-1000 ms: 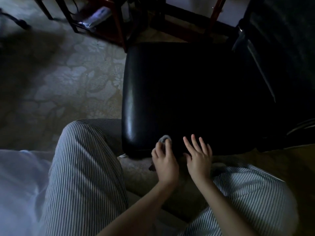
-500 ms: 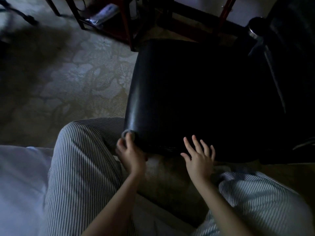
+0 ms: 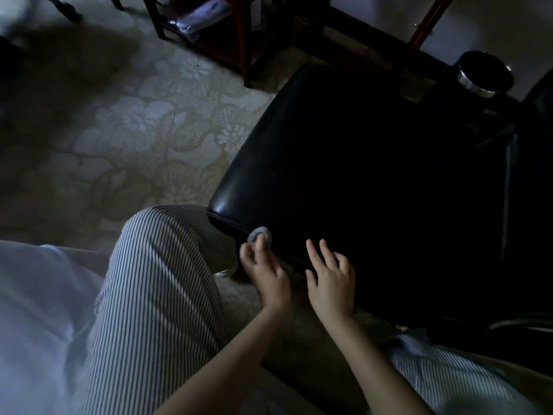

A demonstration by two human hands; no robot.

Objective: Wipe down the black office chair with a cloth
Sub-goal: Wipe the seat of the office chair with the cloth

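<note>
Head view, nearest first: a pale cloth surface (image 3: 33, 319) fills the near left corner; beside it, striped trousers (image 3: 161, 283) cover the left knee, and the other striped leg shows at the near right. Both bare forearms reach from the near edge toward the black office chair (image 3: 359, 175). The left hand (image 3: 264, 275) has its fingers curled over a small grey cloth (image 3: 259, 235), holding the wad against the seat's near front edge, close to the near-left corner. The right hand (image 3: 329, 278) lies just to the right of it, fingers straight and slightly spread, resting flat on the same front edge and gripping nothing. The seat is glossy black and catches a little light along its left side; most of its top is lost in shadow; the chair's back rises dark at the right edge. Left of the seat lies a patterned floor (image 3: 134, 130) with pale floral shapes. Past the seat's far right corner sits a round black cap (image 3: 483, 74) with a silver ring; what it belongs to I cannot tell. Farthest off stand dark reddish wooden legs (image 3: 244, 49), with a plastic-wrapped packet (image 3: 200, 15) on a low shelf among them.
</note>
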